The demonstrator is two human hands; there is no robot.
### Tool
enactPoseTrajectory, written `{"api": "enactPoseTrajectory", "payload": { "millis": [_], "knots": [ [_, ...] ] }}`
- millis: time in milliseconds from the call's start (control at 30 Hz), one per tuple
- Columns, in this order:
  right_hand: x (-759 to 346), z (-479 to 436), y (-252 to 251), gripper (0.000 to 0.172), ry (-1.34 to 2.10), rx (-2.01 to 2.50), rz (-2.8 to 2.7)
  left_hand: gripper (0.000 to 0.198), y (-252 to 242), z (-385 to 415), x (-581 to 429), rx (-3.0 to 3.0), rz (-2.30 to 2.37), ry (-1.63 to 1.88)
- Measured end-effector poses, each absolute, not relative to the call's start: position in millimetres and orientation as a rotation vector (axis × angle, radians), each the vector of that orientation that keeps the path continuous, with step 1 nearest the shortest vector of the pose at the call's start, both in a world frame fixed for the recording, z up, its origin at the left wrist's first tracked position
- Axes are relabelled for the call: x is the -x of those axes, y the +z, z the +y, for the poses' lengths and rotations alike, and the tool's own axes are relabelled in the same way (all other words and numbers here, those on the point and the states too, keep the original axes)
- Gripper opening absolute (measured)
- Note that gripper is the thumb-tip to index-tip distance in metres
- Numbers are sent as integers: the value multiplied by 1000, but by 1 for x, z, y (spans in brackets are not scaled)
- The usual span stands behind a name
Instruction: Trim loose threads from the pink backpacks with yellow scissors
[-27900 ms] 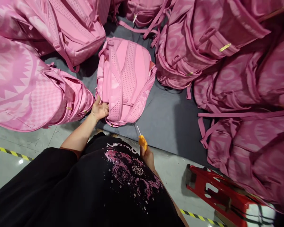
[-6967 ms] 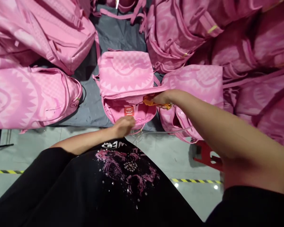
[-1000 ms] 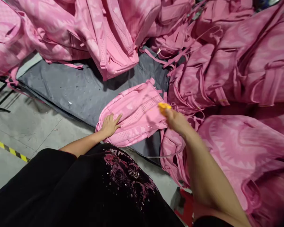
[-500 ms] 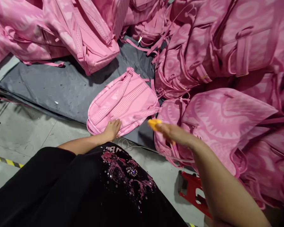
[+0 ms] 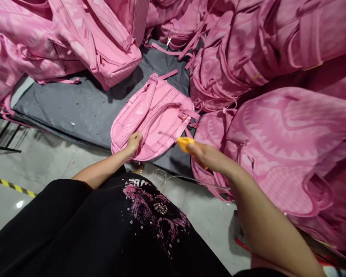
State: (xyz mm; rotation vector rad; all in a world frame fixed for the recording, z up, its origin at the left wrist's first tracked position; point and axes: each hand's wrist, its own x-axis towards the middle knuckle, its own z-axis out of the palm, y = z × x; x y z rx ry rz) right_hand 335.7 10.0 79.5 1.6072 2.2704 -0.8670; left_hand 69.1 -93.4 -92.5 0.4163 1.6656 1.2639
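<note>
A pink backpack (image 5: 154, 115) lies back side up on a grey mat (image 5: 72, 109), its mesh panel and straps showing. My left hand (image 5: 133, 141) rests on its near lower corner, fingers curled over the edge. My right hand (image 5: 205, 154) hovers just right of the backpack's near edge, closed on an orange-handled tool (image 5: 185, 144), somewhat blurred. A thin clear tube (image 5: 173, 179) trails from that hand across the floor.
Heaps of pink backpacks (image 5: 276, 96) rise at the right and along the back left (image 5: 75, 34). Grey tiled floor (image 5: 31, 161) with yellow-black tape (image 5: 11, 185) lies to the left. A black frame leg (image 5: 2, 142) shows at the far left. My black top fills the bottom.
The backpack has turned and shifted slightly away on the mat. My left hand moved with its near corner. My right hand with the orange tool stayed beside the bag's right edge.
</note>
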Motion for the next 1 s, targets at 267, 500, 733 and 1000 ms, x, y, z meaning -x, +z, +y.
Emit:
{"api": "enactPoseTrajectory", "payload": {
  "millis": [267,500,733,1000],
  "knots": [
    [-325,-83,62,58,-849,-1562,1940,16,-85,-89,-75,-865,1486,1243],
    [-270,-176,13,44,-709,-1772,1765,20,-84,-93,26,-281,1741,1337],
    [-224,-191,-29,41,-696,-1982,1727,27,-86,-74,62,51,1189,1053],
    [-189,-177,-46,45,-882,-2020,1831,27,-91,-59,66,75,948,911]
  ]
}}
